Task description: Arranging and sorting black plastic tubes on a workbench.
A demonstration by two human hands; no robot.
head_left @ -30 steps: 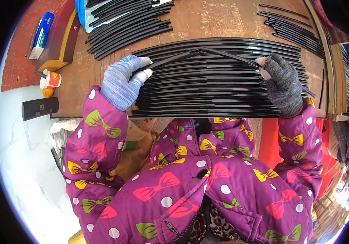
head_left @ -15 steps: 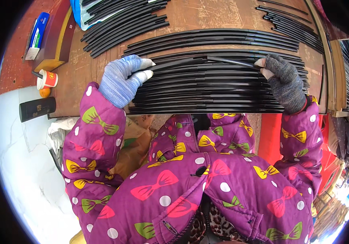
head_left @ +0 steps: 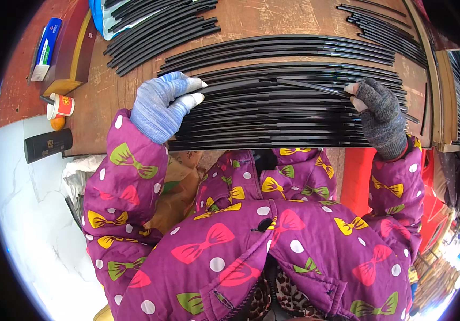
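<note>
My left hand (head_left: pixel 159 109), in a light blue glove with the fingertips bare, pinches the left end of a slim black rod (head_left: pixel 238 85). Between the thumb and fingers of my right hand (head_left: pixel 382 117), gloved in dark grey, is another thin black rod (head_left: pixel 311 87), slanting slightly down to the right. The two rods' inner ends lie close together near the middle; whether they touch I cannot tell. Beneath both hands spreads a wide row of black rods (head_left: pixel 273 117), lying side by side along the near table edge, many with a joint-like step midway.
Further rows of black rods (head_left: pixel 278 47) lie beyond, with bundles at the far left (head_left: pixel 166 35) and far right (head_left: pixel 388 37) of the brown table (head_left: pixel 273 16). On the left are a wooden box (head_left: pixel 72 51), a paper cup (head_left: pixel 60 106), an orange fruit (head_left: pixel 57 123) and a black case (head_left: pixel 48 145).
My right hand has shifted slightly right and toward me with its rod. The inner ends of both held rods sit a little lower; my left hand has hardly moved.
</note>
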